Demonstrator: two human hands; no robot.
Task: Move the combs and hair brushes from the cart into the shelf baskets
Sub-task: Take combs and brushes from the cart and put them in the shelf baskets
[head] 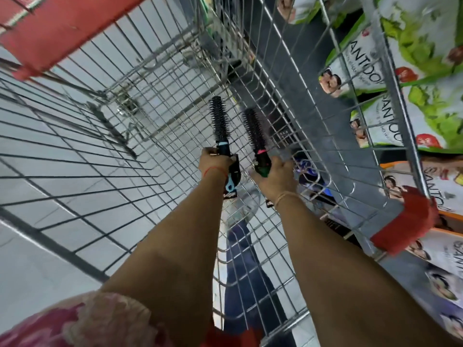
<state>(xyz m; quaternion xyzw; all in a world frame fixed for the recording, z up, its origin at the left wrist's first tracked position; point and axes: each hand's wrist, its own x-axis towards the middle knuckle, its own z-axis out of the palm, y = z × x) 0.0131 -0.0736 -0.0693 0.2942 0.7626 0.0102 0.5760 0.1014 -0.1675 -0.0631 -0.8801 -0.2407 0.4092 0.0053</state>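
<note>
Both arms reached down into the wire cart (pixel 140 136). Left hand (pixel 215 163) was closed around the blue-handled round brush (pixel 220 126); right hand (pixel 274 177) gripped the pink-and-green-handled round brush (pixel 254 130). Bristle heads pointed away, above the cart floor. Shelf packets (pixel 375 128) lay beyond, right.

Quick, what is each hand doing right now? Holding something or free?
Left hand: closed around the handle of the blue-handled round brush.
Right hand: closed on the handle of the pink-and-green round brush.
</note>
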